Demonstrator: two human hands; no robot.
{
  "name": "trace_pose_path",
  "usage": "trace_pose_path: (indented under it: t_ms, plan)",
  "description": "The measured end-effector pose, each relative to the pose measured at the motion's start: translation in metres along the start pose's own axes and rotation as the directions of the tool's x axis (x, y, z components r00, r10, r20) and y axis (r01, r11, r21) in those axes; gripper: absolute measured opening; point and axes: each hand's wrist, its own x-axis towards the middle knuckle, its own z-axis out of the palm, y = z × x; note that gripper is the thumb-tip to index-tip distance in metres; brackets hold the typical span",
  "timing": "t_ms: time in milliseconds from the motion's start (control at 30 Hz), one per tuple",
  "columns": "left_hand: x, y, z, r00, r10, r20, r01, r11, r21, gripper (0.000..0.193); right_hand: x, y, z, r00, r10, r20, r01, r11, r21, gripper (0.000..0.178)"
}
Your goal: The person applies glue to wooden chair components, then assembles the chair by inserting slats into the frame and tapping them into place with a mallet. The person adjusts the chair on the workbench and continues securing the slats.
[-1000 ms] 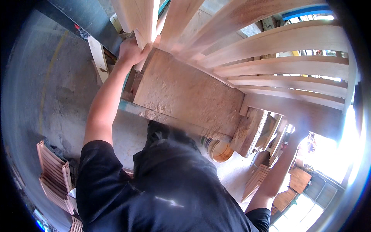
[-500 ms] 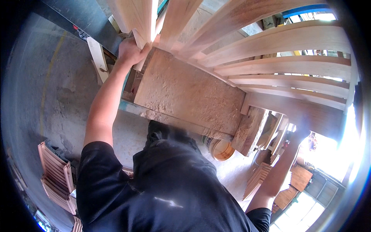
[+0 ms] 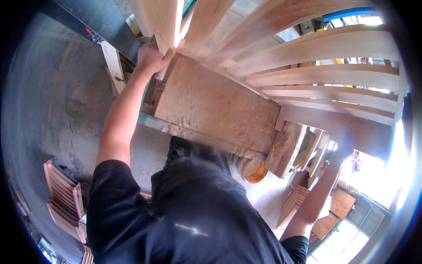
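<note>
A large frame of pale wood with several curved slats, like a chair or bench back, stands on edge over a dusty board. My left hand is closed round its left post, with the thumb on the near side. At the frame's right end, my right hand grips the lower edge of the wide right-hand post. Glare washes out that hand, and its fingers are mostly hidden. Wood shavings lie scattered over the board between my arms.
A round bucket sits on the floor below the bench's right end. Slatted wooden pieces are stacked at the lower left, and another slatted stack is beside my right forearm. A dark metal surface borders the upper left.
My left hand and the frame's left post have shifted very slightly to the right in the picture. Both hands keep their hold, and the right one looks unmoved.
</note>
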Motion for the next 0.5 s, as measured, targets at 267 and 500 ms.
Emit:
trace_pose_path:
  t_ms: [267,500]
  plan:
    - [0.000,-0.005,0.004,0.999,0.033,-0.033,-0.033,0.999,-0.011,0.037,0.003,0.015,-0.013,0.986,-0.158,0.048,0.163,0.979,-0.120,0.031]
    - [-0.001,0.000,-0.006,0.997,-0.038,0.063,0.037,0.999,0.006,0.037,-0.003,-0.011,0.014,0.996,-0.087,0.036,0.085,0.995,0.053,0.030]
